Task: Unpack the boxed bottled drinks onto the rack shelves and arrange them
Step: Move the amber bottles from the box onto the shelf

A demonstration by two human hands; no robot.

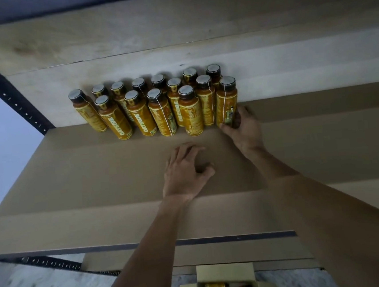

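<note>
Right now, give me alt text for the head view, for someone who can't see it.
The right hand holds the end bottle of two rows of yellow bottles on a cardboard-lined shelf. The left hand rests on it; below, an open box holds more.

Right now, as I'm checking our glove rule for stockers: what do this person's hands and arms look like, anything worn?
The left hand and right hand are bare: no gloves, no watch or band at either wrist. The left forearm and right forearm are bare too, no sleeve in view to the frame's edge. No ring shows.
</note>
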